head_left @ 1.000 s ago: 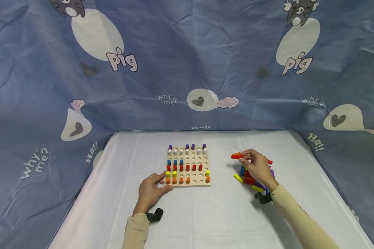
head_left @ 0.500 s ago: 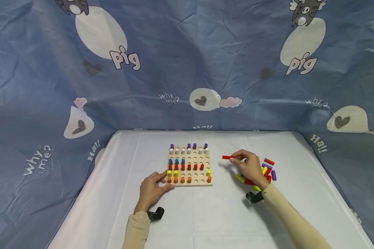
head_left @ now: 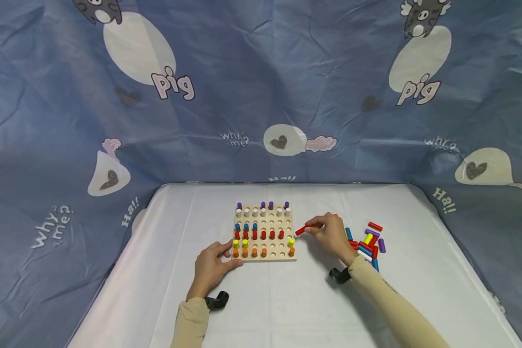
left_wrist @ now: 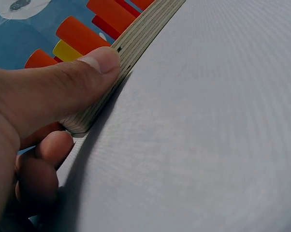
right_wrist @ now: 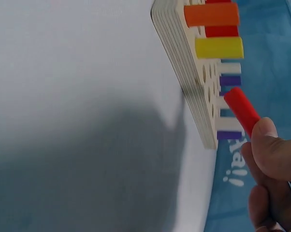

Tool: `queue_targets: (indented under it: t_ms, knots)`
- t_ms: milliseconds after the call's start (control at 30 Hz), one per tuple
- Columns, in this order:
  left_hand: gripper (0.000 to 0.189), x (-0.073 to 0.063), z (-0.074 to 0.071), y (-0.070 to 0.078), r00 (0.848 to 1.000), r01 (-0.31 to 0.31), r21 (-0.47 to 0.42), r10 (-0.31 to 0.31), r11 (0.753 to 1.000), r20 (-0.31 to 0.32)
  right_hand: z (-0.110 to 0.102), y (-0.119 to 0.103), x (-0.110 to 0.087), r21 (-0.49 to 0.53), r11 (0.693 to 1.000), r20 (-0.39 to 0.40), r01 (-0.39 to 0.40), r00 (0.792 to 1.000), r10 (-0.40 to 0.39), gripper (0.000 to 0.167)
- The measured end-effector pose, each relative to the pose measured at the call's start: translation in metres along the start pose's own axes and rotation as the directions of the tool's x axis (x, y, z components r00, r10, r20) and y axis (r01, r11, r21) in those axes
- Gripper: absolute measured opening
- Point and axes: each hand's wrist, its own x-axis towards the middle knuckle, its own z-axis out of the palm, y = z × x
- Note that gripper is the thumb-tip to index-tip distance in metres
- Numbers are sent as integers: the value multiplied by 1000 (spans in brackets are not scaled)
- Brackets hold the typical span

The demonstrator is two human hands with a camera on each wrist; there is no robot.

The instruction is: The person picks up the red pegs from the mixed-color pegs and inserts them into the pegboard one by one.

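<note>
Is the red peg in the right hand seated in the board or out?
Out: the right hand pinches the red peg, its free end visible, in no hole of the board.

a booth-like setup, with printed blue fabric (head_left: 226, 63) bordering a white table (head_left: 261, 307).

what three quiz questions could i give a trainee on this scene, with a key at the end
1. Name the color: what color is the peg sticking out of the right hand toward the pegboard?
2. True or false: the left hand grips the pegboard at its near left corner.
3. Multiple choice: how many blue pegs stand in the pegboard?
a) one
b) three
c) six

Key: 1. Red. 2. True. 3. b.
</note>
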Motion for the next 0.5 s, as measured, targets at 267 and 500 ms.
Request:
queue_targets:
  t_ms: [267,500]
  knots:
    - [72,-1,1,-1,1000,3,18,-3,1000,-6,16,-11,4,-62,997,18,45,999,-44,5]
    - [72,-1,0,0,1000,10,11,-10,1000,6,23,-16,7,-97,990,20,99,995,-98,6]
